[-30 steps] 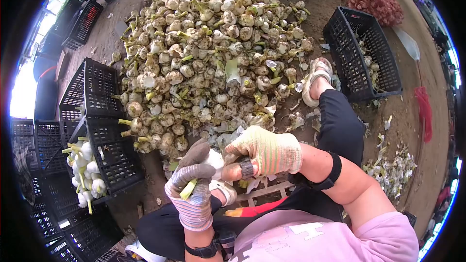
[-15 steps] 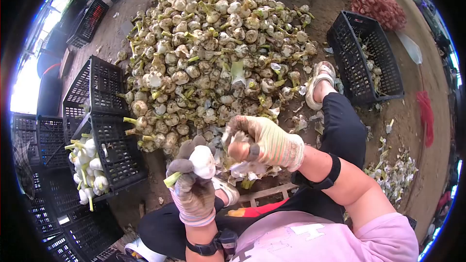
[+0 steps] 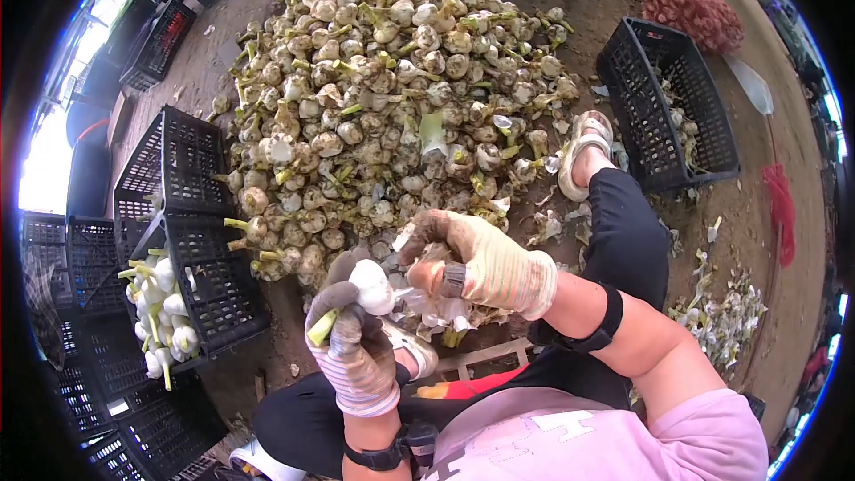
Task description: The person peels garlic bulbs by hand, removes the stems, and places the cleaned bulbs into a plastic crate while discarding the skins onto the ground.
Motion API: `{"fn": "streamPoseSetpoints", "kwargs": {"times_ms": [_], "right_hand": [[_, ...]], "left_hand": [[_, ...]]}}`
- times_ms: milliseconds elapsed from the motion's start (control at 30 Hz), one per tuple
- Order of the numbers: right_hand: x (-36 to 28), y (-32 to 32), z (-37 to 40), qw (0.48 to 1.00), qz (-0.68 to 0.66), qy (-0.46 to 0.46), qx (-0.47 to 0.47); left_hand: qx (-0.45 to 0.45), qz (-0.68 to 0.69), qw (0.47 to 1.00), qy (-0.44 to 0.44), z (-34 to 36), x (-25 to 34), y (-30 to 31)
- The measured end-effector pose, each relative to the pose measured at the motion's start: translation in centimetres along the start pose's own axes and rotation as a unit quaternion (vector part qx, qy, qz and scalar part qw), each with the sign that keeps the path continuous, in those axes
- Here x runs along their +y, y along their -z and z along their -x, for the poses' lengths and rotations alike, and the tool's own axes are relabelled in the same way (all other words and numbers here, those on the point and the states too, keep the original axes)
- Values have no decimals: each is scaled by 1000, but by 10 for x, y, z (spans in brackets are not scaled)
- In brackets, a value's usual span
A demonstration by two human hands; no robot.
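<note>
My left hand (image 3: pixel 361 361), in a striped glove with dark fingers, is closed around a garlic bulb (image 3: pixel 371 287). The bulb is white and clean, and its cut green stem (image 3: pixel 322 328) pokes out on the left between the fingers. Just right of the bulb is my right hand (image 3: pixel 503 263), also gloved, with thumb and fingers curled together. What those fingers pinch is hard to make out; pale papery skin (image 3: pixel 443 310) shows just below them. In front of both hands rises a large heap of dirty garlic bulbs (image 3: pixel 356 107).
At left, a black crate (image 3: pixel 218 281) stands beside clean white garlic (image 3: pixel 165 303) with stems. Another black crate (image 3: pixel 672 116) at right has some garlic in it. A full red net sack (image 3: pixel 690 9) lies behind it. Peeled skins (image 3: pixel 726 325) litter the floor.
The garlic bulb has turned slightly in my left hand, and its stem end shows more. My right hand has shifted a little to the left, its fingertips nearer the bulb.
</note>
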State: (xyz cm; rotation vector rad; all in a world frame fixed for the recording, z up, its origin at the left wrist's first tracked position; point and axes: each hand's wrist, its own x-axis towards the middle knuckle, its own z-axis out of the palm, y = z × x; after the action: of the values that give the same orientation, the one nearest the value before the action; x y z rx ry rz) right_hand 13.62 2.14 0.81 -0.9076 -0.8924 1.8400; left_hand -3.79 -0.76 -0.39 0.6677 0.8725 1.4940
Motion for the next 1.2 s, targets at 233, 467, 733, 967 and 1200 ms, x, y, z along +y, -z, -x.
{"fn": "streamPoseSetpoints", "kwargs": {"times_ms": [233,467,733,967,1200], "right_hand": [[7,4,-2,990,46,-101,-87],[17,12,-11,996,51,-56,-48],[17,-5,-3,995,3,-84,-45],[23,0,-6,985,168,10,26],[32,3,-16,774,612,-43,-158]], "left_hand": [[-54,-268,949,-155,4,-3,-6],[-62,-5,998,-16,-1,0,2],[-18,-236,964,-118,1,-1,5],[-132,-446,837,-290,-3,-1,9],[-92,179,976,81,-17,24,33]]}}
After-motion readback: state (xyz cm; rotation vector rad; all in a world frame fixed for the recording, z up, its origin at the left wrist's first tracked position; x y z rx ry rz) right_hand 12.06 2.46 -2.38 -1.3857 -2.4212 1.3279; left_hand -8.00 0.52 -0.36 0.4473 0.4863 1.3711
